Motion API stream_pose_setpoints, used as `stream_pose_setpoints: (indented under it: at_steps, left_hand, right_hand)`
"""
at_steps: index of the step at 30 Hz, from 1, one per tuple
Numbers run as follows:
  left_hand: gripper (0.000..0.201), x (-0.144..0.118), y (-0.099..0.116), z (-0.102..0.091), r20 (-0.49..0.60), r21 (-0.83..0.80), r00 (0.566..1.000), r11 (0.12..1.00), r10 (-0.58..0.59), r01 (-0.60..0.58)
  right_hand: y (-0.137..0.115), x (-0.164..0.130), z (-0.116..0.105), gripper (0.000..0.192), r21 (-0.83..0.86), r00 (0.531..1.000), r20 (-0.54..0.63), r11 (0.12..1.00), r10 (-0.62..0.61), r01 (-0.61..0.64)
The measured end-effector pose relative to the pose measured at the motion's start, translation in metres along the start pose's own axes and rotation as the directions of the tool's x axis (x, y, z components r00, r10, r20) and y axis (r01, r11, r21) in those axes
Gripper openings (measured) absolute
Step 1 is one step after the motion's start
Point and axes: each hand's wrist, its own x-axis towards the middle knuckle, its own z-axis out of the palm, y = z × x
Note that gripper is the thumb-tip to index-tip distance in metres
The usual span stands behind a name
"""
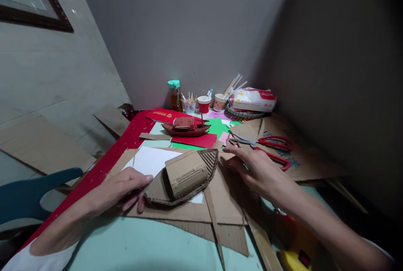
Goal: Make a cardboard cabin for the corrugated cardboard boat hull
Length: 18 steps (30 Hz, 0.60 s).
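- Head view: the left hand (127, 185) is clamped on the near-left end of a cardboard boat model (189, 180), thumb on top and fingers low along its side.
- The right hand (256, 168), loosely curved with the fingers parted, is just beside the boat's far-right end; whether a fingertip touches it, I cannot tell.
- The boat's long axis slants from near left to far right, a tapered end by each hand; which is the bow is unclear. A curved cardboard canopy (185, 168) covers its middle, and the far-right deck is ribbed.
- Under the boat lie white paper (149, 159) and a brown cardboard sheet (228, 201); a narrow cardboard strip (215, 229) runs toward the near edge.
- To the right, beyond the right hand, are red-handled scissors (261, 140), blades pointing left; near right, a yellow-and-orange tool (287, 259) is partly hidden by the forearm.
- Farther off, a red-brown boat model (185, 130) lies left to right, behind a red sheet (206, 140).
- At the far edge: a teal-lidded bottle (175, 96), a red paper cup (204, 106) and a tissue pack (252, 101).
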Motion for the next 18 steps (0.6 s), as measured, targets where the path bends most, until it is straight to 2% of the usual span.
stream_pose_setpoints:
  at_steps: [7, 13, 18]
  left_hand:
    - [0.047, 0.003, 0.007, 0.013, -0.13, -0.052, 0.991, 0.998, 0.036, -0.044]
    - [0.048, 0.004, 0.01, 0.021, -0.102, -0.044, 0.995, 0.999, -0.004, -0.001]
    - [0.046, 0.003, 0.013, 0.028, -0.112, -0.01, 0.994, 1.0, 0.012, -0.013]
  right_hand:
    - [-0.004, -0.001, -0.002, 0.038, -0.105, 0.997, -0.003, 0.992, 0.071, -0.071]
    - [-0.009, -0.003, -0.007, 0.035, -0.11, 0.996, -0.029, 0.99, 0.084, -0.087]
    - [-0.007, -0.002, -0.004, 0.034, -0.099, 0.997, -0.036, 0.993, 0.065, -0.069]
